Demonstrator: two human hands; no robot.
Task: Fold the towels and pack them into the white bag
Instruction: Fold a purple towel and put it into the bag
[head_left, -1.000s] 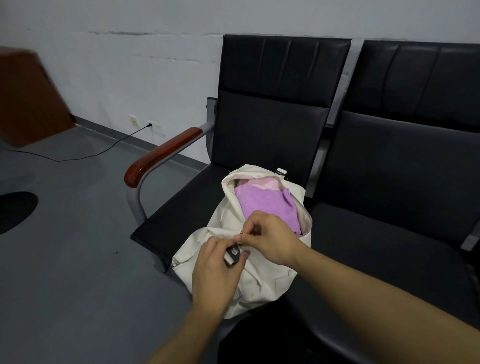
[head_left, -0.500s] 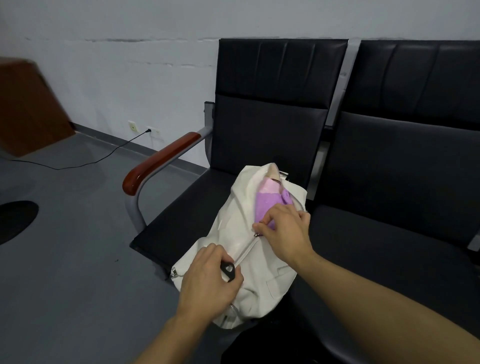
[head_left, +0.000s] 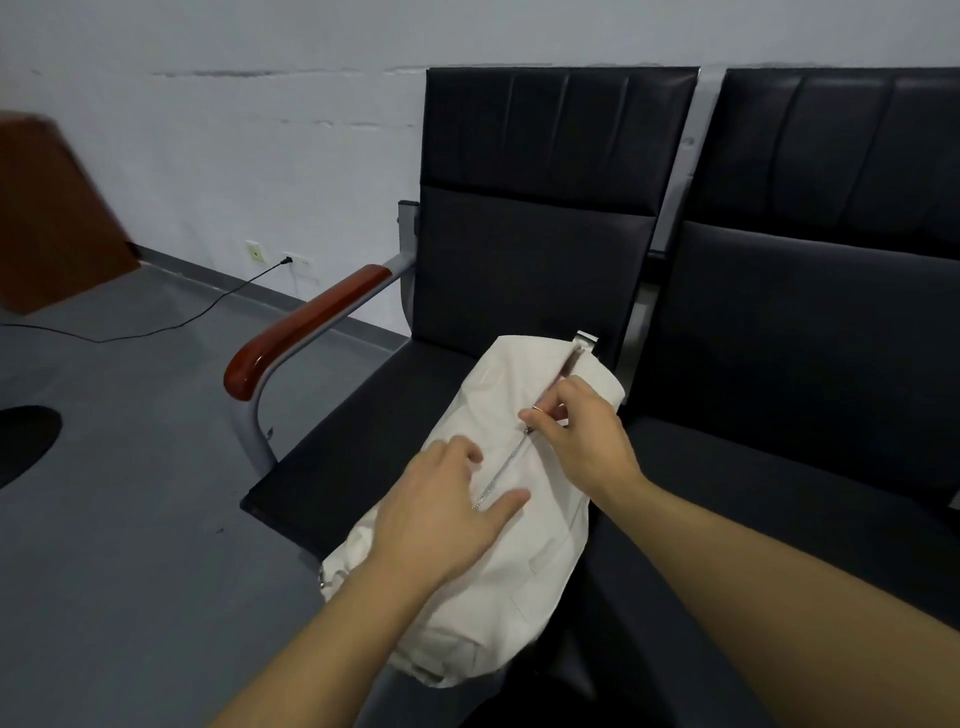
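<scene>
Grey floor (head_left: 130, 519) and pale wall (head_left: 260, 156) across the left and top of the frame; two black seats (head_left: 519, 260) filling the right, with a red-brown armrest (head_left: 306, 327) at centre left. White bag (head_left: 519, 561) lying on the left seat at lower centre, stuffed full, no towels showing. Left hand (head_left: 441, 525) spread flat, fingers straight, pressing the cloth beside the zip. Right hand (head_left: 582, 436) pinching the small zip pull between thumb and fingertips, above centre. Zip (head_left: 501, 473) shut up to that pinch; short stretch toward the top corner apparently still to close. Probably soft, light, slumping cloth, no stiffness to pull against; best braced flat near the zip line, lifted later by a strap.
</scene>
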